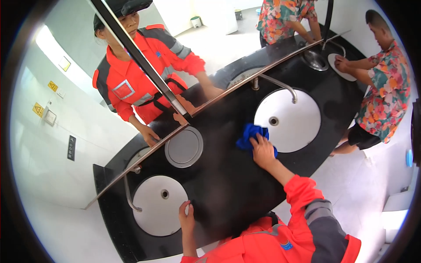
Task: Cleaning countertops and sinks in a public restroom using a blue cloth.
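Note:
My right hand (263, 153) grips a bunched blue cloth (251, 135) on the black countertop (227, 177). The cloth lies against the left rim of a white round washbasin (296, 121), and part of it shows beneath my palm. A curved metal faucet (284, 86) reaches over that basin. At the right rim of a second white washbasin (154, 213), my left hand (187, 217) is raised with nothing in it, thumb and fingers apart. Whether it touches the rim I cannot tell. Another curved faucet (128, 194) arches over this basin.
A round grey lid (184, 147) is set in the counter between the basins. Along the back runs a wall mirror (210, 19) with a metal bottom edge. At the far right, a person in a floral shirt (383, 95) handles a white oval object (342, 69) beside a metal bowl (315, 60).

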Demonstrator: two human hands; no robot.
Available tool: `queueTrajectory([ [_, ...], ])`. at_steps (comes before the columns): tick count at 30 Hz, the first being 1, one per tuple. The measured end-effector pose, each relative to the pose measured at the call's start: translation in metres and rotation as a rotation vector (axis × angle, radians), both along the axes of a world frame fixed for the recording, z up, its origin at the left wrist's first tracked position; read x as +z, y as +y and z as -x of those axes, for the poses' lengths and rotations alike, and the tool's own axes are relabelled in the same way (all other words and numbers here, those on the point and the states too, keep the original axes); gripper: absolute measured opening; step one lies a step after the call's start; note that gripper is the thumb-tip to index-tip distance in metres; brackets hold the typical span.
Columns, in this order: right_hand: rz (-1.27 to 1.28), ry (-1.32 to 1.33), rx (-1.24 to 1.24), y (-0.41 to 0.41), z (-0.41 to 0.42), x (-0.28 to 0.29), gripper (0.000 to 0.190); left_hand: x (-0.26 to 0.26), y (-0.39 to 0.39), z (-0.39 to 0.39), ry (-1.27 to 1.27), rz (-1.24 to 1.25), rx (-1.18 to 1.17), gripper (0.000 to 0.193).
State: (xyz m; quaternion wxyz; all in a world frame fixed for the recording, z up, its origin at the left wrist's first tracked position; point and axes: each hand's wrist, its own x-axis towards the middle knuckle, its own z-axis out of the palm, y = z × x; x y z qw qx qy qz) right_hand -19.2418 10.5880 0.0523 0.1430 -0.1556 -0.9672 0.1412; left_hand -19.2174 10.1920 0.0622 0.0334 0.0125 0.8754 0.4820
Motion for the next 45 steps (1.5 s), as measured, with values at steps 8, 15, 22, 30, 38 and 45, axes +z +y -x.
queueTrajectory([
  [8, 1.407, 0.158, -0.263, 0.105, -0.089, 0.052, 0.036, 0.020, 0.060, -0.007, 0.216, 0.088, -0.096, 0.024],
  [15, 1.797, 0.481, -0.278, 0.230, -0.084, 0.063, 0.036, 0.027, 0.170, -0.001, 0.034, -0.153, -0.165, 0.022],
  [22, 1.021, 0.333, -0.166, 0.372, 0.043, 0.073, 0.043, 0.003, 0.290, -0.012, -0.254, -0.366, -0.205, 0.024],
  [30, -0.002, 0.025, -0.607, 0.421, 0.210, -0.008, 0.042, 0.014, 0.340, -0.027, -0.368, -0.388, -0.053, 0.026],
  [38, 0.012, 0.251, 0.046, 0.341, 0.250, -0.024, 0.042, 0.038, 0.375, -0.018, -0.404, -0.420, 0.015, 0.035],
  [45, 0.124, -0.115, 0.428, 0.318, 0.189, 0.026, 0.037, 0.030, 0.376, -0.021, -0.372, -0.359, -0.206, 0.024],
])
